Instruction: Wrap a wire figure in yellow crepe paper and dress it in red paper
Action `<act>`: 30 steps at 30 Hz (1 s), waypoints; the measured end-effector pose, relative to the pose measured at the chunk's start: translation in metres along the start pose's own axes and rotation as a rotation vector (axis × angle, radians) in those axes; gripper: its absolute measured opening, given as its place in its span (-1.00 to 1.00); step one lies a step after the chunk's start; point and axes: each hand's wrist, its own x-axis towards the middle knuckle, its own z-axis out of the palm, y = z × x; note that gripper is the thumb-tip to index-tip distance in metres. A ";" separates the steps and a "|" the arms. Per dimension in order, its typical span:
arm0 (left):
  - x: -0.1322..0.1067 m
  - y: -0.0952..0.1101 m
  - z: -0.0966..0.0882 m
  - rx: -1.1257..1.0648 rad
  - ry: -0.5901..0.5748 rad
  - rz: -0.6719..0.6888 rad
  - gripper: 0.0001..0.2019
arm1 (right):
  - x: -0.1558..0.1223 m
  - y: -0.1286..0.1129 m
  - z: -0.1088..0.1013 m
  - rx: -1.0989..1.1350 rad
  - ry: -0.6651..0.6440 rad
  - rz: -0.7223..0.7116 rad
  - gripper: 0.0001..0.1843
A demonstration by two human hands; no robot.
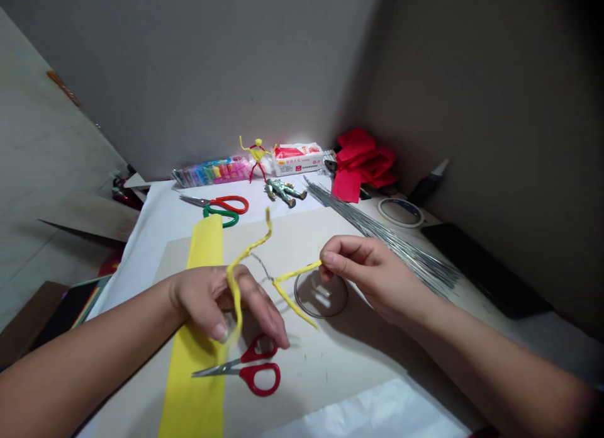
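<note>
Pinching yellow-wrapped wire figure (277,279), right hand (365,271); twisted grey middle (262,265) bare.

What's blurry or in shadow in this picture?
Head view: the yellow-wrapped wire smears at its lower end, beside the left hand; head view: shadow falls on the grey board below the right hand, and the wall darkens towards the top right.

The left hand (201,296), right hand (365,269) and forearms (108,343) are bare, nails (219,332) seemingly short.
</note>
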 end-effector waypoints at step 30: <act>0.027 -0.002 0.037 0.088 0.686 -0.318 -0.82 | -0.006 0.009 0.039 -0.539 -0.083 0.105 -0.75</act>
